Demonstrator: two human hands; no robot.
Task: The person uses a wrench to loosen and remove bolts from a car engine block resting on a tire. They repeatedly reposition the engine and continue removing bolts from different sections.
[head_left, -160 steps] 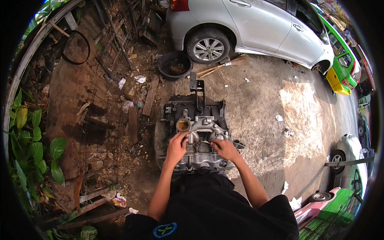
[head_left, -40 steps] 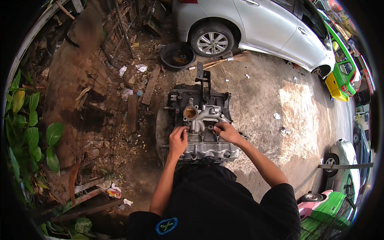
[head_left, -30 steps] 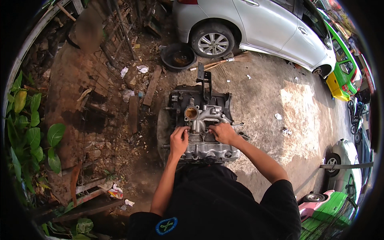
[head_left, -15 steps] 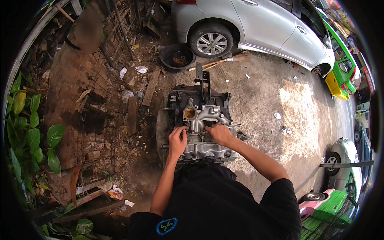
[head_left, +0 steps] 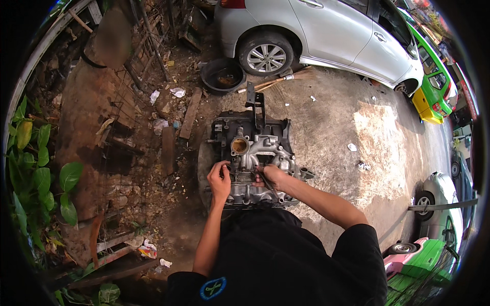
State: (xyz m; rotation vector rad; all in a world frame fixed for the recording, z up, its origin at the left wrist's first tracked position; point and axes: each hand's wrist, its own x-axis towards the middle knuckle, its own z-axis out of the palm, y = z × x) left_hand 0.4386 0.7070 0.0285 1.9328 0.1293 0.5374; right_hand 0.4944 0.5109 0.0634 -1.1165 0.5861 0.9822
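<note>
In front of me stands an engine block (head_left: 245, 198) with a silver metal intake manifold (head_left: 265, 146) on top. A round, brownish opening (head_left: 239, 146) faces up on its left part. My left hand (head_left: 219, 179) is at the left side of the manifold, fingers curled in; what they hold, if anything, is hidden. My right hand (head_left: 270, 176) is closed around a slim metal wrench (head_left: 271, 189), which slants across the near edge of the engine. Its far end is hidden among the manifold parts. A black metal bracket (head_left: 259, 109) rises from the engine's far side.
Beyond the engine lie a black basin (head_left: 223, 77), a straw broom (head_left: 301, 75) and a parked silver car (head_left: 332, 35). Wooden planks (head_left: 191, 112), litter and leafy plants (head_left: 43, 173) are on the left. More vehicles, including a green and pink car (head_left: 421, 265), stand at the right.
My right hand has turned over and drawn slightly nearer to me, and a slim wrench now shows in it. My left hand has shifted a little left, off the manifold's middle.
</note>
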